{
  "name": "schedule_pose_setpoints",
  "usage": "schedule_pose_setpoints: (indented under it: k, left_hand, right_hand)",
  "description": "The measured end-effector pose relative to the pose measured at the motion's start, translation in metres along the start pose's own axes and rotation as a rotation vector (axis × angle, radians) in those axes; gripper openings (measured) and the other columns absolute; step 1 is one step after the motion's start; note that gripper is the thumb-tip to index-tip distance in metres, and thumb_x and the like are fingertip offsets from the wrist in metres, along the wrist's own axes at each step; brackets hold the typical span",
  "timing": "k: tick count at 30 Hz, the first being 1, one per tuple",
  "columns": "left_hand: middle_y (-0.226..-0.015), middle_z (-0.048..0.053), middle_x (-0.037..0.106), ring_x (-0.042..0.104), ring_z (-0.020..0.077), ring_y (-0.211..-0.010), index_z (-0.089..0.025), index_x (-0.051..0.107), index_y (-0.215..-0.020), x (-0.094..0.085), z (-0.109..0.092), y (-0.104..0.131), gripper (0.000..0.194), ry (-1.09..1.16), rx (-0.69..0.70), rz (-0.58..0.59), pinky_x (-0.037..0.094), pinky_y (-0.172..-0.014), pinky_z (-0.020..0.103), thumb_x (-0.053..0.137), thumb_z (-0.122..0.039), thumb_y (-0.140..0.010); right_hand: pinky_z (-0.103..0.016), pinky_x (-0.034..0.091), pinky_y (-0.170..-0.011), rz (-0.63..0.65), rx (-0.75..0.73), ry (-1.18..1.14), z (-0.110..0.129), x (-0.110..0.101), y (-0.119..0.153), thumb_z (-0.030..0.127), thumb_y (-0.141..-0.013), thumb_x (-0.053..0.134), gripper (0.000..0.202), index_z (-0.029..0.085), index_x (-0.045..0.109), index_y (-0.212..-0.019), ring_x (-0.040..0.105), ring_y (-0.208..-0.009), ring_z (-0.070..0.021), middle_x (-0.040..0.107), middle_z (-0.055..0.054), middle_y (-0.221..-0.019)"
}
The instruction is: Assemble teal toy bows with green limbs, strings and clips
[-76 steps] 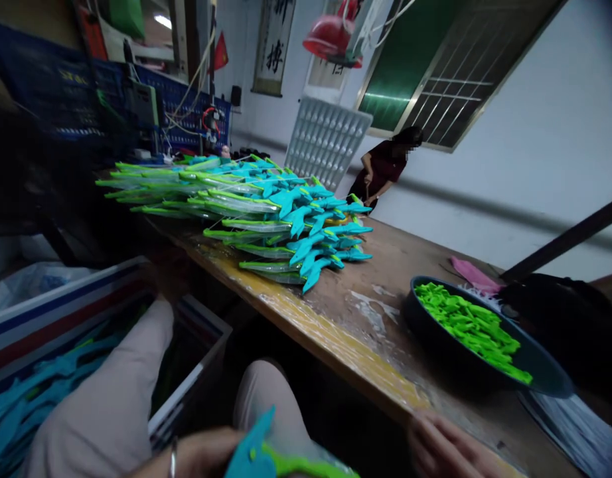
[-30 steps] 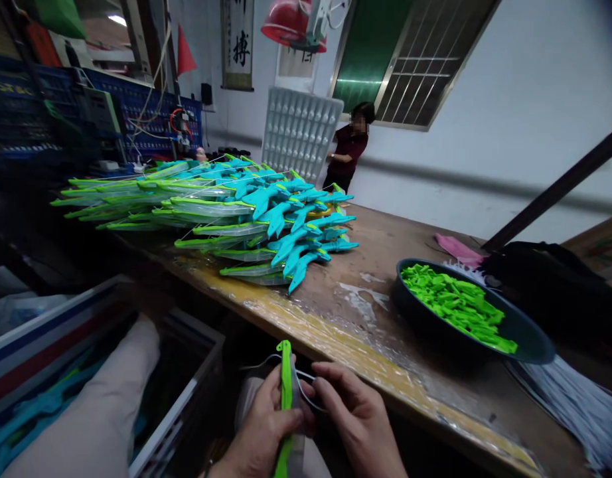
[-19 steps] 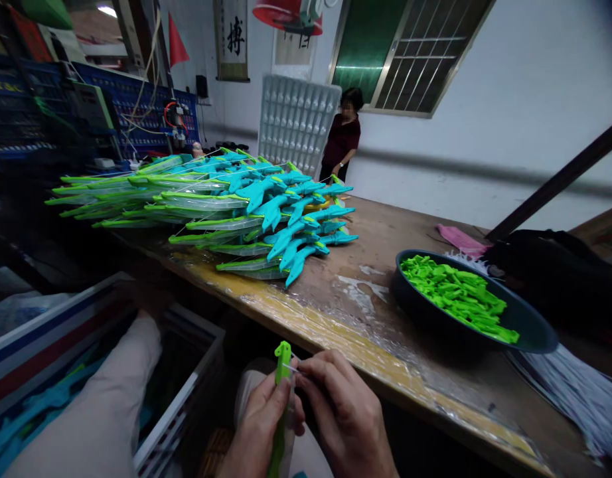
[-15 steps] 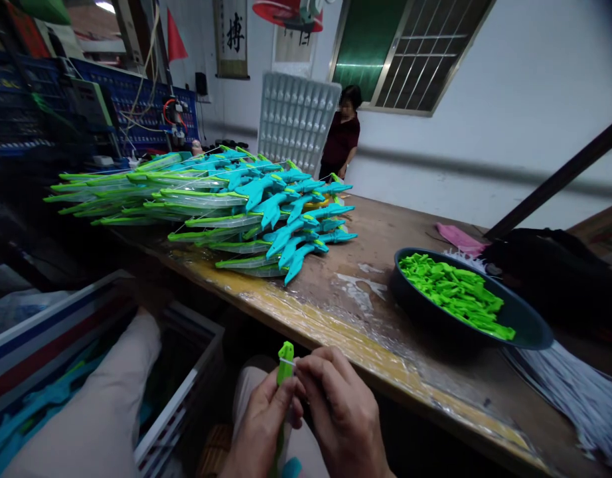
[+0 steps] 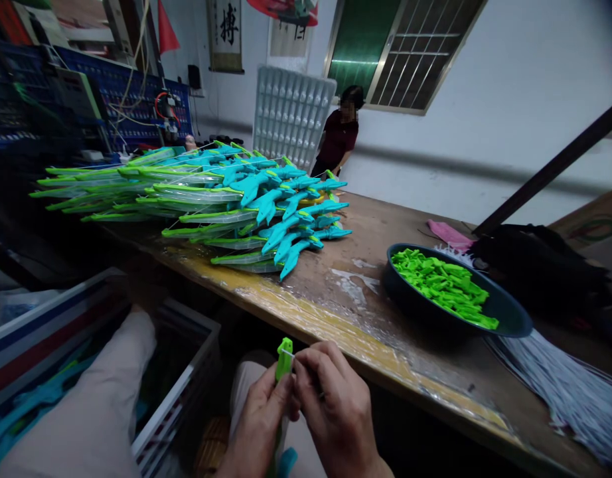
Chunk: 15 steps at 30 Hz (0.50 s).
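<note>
My left hand (image 5: pixel 260 415) is closed around a green plastic piece (image 5: pixel 285 355), which points upward and looks like the end of a bow-shaped toy. Its lower part is hidden behind my fingers, and a bit of blue plastic (image 5: pixel 287 459) shows below. At the piece's right side my right hand (image 5: pixel 338 405) pinches a thin white string (image 5: pixel 292 354) that meets the green plastic near its tip. Both hands touch, above my lap. On the table lies a stack of bow-like blue and green plastic toys (image 5: pixel 281 199), with thin strings across them.
A dark bowl (image 5: pixel 512 318) of small green plastic parts (image 5: pixel 443 282) stands on the table (image 5: pixel 358 219) at right. Beside it lies a bundle of white strings (image 5: pixel 559 378). A striped crate (image 5: pixel 181 392) with blue parts is at lower left. A person (image 5: pixel 338 136) is near the wall.
The view has shifted slightly, so the bowl and toys sit a little further left. My hands keep nearly the same hold. The person at the back leans a little differently.
</note>
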<state>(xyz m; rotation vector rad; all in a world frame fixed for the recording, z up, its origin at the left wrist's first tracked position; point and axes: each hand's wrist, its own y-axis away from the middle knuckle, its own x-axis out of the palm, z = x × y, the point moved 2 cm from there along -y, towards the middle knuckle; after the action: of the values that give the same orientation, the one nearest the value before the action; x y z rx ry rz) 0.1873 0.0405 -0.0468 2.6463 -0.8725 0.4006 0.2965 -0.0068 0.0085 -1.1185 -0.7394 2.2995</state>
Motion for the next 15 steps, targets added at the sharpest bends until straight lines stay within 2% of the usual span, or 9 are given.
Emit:
schedule_pose_setpoints:
  k: [5,11,15]
  left_hand:
    - [-0.071,-0.001,0.052,0.044,0.0156,-0.070,-0.018,0.075,-0.103,0.0010,-0.0004,0.0005,0.052,-0.013,0.003,-0.003,0.041,-0.067,0.025,0.065,-0.065,-0.085]
    - [-0.080,0.004,0.063,0.052,0.0200,-0.078,-0.020,0.074,-0.111,0.0053,0.0028,0.0049,0.058,-0.086,-0.008,-0.043,0.045,-0.069,0.026,0.061,-0.070,-0.085]
    - [-0.089,0.007,0.070,0.058,0.0242,-0.083,-0.018,0.073,-0.113,0.0095,0.0096,0.0007,0.056,-0.136,0.017,-0.041,0.048,-0.079,0.030,0.057,-0.066,-0.089]
  right_hand:
    - [-0.020,0.050,-0.059,0.022,0.021,0.015,-0.0005,0.0006,0.0017,0.009,-0.100,0.048,0.018,0.016,0.062,-0.092,0.062,-0.068,-0.0131,0.059,-0.005,-0.083]
    - [-0.020,0.052,-0.060,0.011,-0.004,0.072,-0.0013,0.0031,0.0008,0.012,-0.101,0.047,0.019,0.017,0.062,-0.092,0.062,-0.066,-0.0125,0.060,-0.004,-0.082]
    - [-0.024,0.054,-0.063,0.041,0.020,0.277,-0.0050,0.0095,-0.0003,0.023,-0.104,0.046,0.019,0.017,0.062,-0.111,0.067,-0.075,-0.0169,0.063,-0.008,-0.098]
